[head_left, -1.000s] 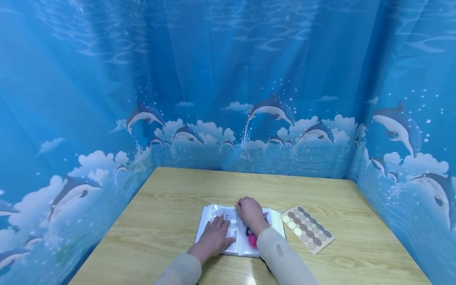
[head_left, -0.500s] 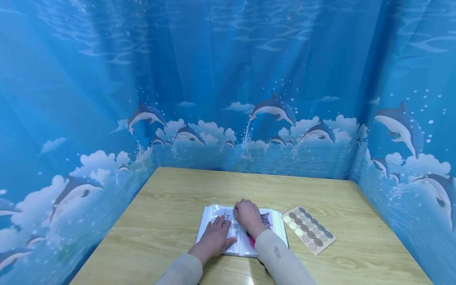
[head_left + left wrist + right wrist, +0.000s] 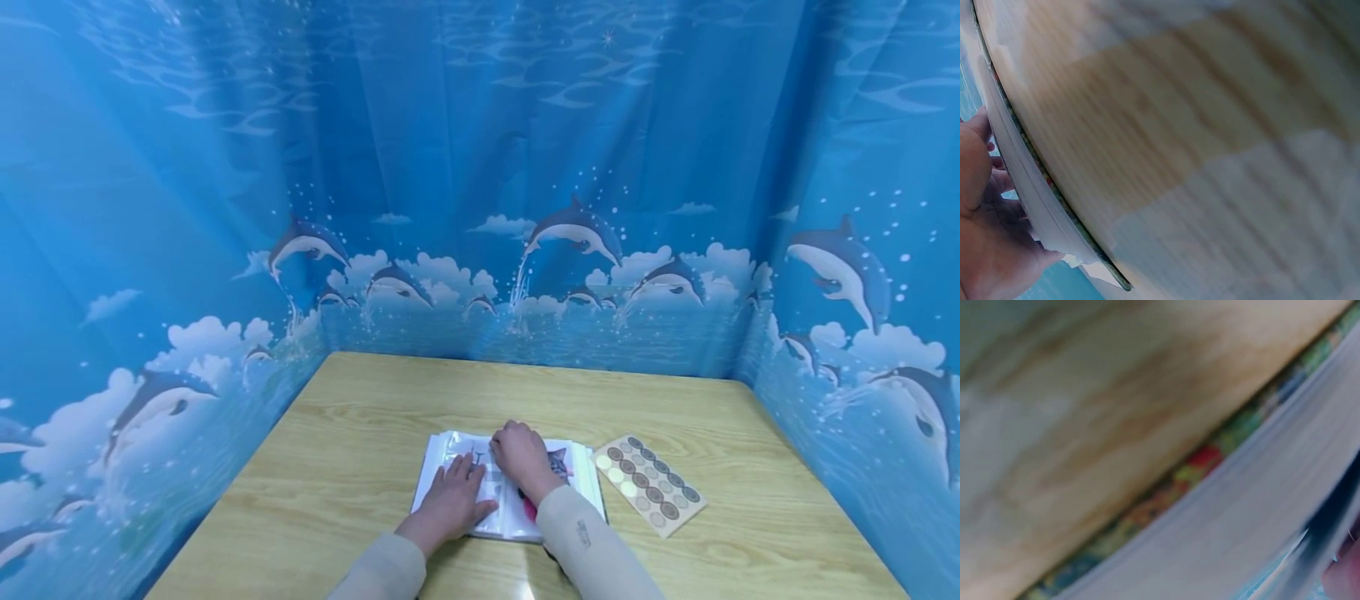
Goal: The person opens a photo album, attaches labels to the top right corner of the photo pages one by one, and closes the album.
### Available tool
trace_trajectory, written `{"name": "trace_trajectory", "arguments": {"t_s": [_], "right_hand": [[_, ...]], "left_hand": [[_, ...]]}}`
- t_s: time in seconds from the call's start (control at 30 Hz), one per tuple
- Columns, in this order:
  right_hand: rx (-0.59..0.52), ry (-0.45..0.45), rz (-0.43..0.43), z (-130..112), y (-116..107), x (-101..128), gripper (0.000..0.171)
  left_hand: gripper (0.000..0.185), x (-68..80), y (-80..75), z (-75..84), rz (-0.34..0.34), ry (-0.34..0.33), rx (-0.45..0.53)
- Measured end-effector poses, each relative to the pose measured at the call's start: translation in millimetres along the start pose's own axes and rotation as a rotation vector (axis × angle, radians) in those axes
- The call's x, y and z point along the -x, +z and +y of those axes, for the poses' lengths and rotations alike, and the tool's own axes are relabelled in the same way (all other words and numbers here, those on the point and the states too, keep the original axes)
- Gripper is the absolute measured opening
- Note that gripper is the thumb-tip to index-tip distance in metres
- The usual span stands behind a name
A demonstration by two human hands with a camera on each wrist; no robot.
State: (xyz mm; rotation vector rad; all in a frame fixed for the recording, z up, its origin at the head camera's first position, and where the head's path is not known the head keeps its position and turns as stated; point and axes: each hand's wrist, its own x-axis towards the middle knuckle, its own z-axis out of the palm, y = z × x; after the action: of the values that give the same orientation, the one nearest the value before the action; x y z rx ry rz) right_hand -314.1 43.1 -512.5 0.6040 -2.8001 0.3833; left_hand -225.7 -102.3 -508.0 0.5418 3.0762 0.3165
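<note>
An open album (image 3: pixel 587 500) with white pages and shiny clear sleeves lies on the table. My left hand (image 3: pixel 448 497) rests flat on its left page, fingers spread. Over the middle fold, near the top, is my right hand (image 3: pixel 523 457) with bent fingers; the fingertips are hidden, so I cannot tell whether they pinch anything. A cat picture (image 3: pixel 557 463) shows on the right page, partly covered by that hand. In the left wrist view, the left hand (image 3: pixel 991 219) shows beyond the page edges (image 3: pixel 1029 178). The right wrist view shows the album's colourful cover edge (image 3: pixel 1204 456).
Right of the album lies a beige sheet (image 3: pixel 651 485) with rows of dark and pale round pieces. The wood-grain table (image 3: pixel 360 425) meets a blue dolphin-print curtain (image 3: pixel 450 167) at the back and sides.
My right hand has shifted slightly left and towards me, close to the fold, uncovering more of the cat picture. My left hand stays in place on the left page.
</note>
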Motion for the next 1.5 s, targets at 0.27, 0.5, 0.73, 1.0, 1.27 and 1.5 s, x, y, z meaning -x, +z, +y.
{"name": "trace_trajectory", "arguments": {"t_s": [0.27,0.5,0.73,1.0,1.27,1.5], "right_hand": [[-0.02,-0.001,-0.1,2,-2,2,0.023],[0.044,-0.131,-0.102,7,-5,11,0.03],[0.091,-0.253,-0.081,11,-6,18,0.031],[0.098,-0.244,-0.143,12,-8,25,0.04],[0.094,-0.194,-0.22,11,-8,27,0.048],[0.096,-0.178,-0.215,7,-8,28,0.05]], "left_hand": [[0.067,-0.8,-1.0,-0.5,-0.012,-0.003,0.013],[0.069,-1.3,1.7,-2.1,-0.019,-0.003,0.01],[0.068,-1.2,1.4,-2.4,-0.007,0.01,-0.004],[0.069,-0.9,0.4,-1.8,-0.027,-0.001,0.0],[0.068,-1.8,0.5,-1.2,-0.021,-0.001,-0.008],[0.067,-2.4,2.7,-0.6,-0.032,-0.019,-0.014]]}}
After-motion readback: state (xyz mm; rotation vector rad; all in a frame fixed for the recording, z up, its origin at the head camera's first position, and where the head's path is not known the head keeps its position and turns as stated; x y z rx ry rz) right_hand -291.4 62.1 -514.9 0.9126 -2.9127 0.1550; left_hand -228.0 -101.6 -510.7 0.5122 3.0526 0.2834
